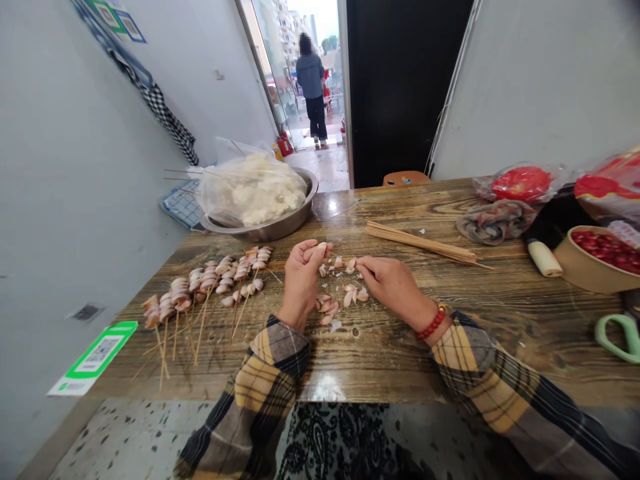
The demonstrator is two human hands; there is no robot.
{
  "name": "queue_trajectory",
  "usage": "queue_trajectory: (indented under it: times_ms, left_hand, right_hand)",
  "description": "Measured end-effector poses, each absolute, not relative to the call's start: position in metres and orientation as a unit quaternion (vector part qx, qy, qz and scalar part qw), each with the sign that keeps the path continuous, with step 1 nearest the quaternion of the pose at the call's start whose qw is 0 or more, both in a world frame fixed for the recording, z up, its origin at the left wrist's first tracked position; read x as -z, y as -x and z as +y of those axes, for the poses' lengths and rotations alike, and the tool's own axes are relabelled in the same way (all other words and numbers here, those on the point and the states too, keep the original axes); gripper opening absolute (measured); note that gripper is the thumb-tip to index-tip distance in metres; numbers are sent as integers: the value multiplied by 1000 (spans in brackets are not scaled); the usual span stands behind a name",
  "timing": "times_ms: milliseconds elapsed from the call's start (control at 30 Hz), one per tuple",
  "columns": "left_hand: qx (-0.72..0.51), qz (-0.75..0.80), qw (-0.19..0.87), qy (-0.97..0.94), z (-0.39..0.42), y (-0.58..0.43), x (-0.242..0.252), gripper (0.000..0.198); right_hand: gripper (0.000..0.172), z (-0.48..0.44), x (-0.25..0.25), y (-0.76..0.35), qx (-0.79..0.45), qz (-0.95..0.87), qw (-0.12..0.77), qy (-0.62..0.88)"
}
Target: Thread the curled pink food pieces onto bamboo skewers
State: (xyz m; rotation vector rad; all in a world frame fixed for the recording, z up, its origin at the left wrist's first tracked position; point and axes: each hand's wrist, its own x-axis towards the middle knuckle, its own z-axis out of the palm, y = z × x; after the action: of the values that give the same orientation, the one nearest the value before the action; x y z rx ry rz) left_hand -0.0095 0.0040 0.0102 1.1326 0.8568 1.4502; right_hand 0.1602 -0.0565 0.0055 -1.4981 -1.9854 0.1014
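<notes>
My left hand [303, 277] is raised over the wooden table [400, 353], its fingers closed on a pale garlic clove [323, 247]. To its right, my right hand [395, 283] is pinched at a pinkish clove [351, 265] at its fingertips. Loose garlic cloves [327, 308] and bits of skin lie between and below the hands. Left of my left hand, several skewers threaded with garlic [180, 292] lie in a row, their sticks pointing toward the near edge.
Behind the hands stands a metal basin [280, 229] with a bag of white pieces [260, 190]. Bare skewers [420, 243] lie at the back right. Farther right are a cloth [496, 222], a bowl of red fruit [590, 267] and green handles [617, 339]. A person [311, 80] stands beyond the doorway.
</notes>
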Motion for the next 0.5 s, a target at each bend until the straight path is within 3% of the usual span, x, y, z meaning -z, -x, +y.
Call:
queue_trajectory:
  times_ms: [167, 500]
  left_hand:
    - [-624, 367, 479, -497, 2, 9, -12, 36]
    - [-611, 363, 492, -503, 1, 9, -14, 37]
  right_hand:
    - [24, -57, -4, -158, -45, -758, 324, 564]
    - [22, -53, 4, -155, -66, -745, 362, 556]
